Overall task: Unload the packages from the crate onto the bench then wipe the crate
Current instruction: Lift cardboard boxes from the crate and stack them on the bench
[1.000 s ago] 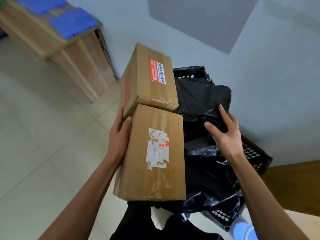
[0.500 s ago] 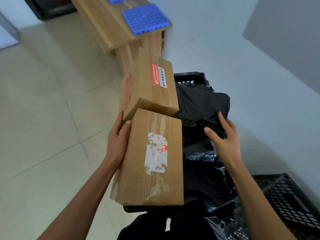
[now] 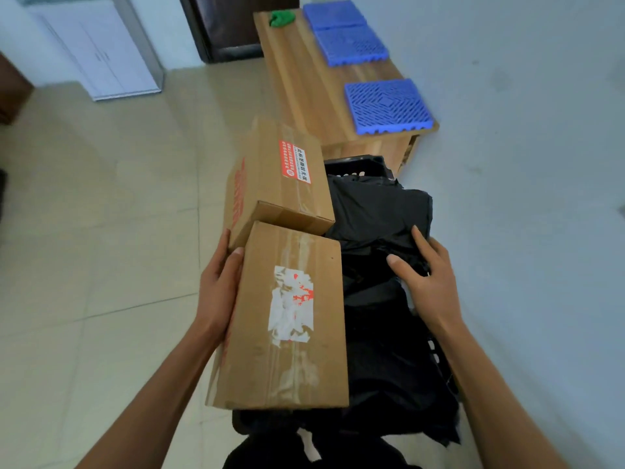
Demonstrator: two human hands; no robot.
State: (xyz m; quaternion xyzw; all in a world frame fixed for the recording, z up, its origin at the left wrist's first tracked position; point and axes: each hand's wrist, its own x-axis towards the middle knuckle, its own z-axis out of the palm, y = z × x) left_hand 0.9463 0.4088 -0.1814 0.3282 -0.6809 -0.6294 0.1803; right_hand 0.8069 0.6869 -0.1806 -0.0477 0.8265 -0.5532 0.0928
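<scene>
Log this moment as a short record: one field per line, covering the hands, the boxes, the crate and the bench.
left hand: flat against the left side of the near box
right hand: resting on the black bags, fingers spread
far box: red label on top, beyond the near box
crate: black, mostly hidden under the load
bench: wooden, holds three blue mats and a green cloth
unloading: no packages on the bench yet

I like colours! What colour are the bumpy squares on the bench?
The squares are blue, seen best in the head view.
</scene>
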